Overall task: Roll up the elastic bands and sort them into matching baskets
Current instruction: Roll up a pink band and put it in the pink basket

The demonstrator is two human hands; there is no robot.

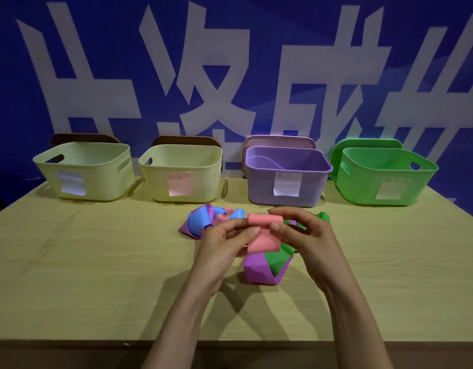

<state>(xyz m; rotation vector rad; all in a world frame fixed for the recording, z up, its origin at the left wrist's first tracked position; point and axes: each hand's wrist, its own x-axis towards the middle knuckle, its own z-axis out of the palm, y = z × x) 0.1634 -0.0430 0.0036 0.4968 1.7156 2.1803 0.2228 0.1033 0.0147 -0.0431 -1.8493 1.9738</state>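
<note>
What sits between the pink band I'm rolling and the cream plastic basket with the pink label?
Head view: beyond the pink band, a heap of blue, purple and pink elastic bands, then bare wooden tabletop to the cream basket.

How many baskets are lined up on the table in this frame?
4, in a row along the far edge of the table: a cream basket far left, a second cream basket beside it, a purple basket, then a green basket far right. None appears hidden.

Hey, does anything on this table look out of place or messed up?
Nothing stands out. The baskets stand upright in a row; loose bands lie heaped mid-table, while the left hand and right hand hold a pink band.
</note>
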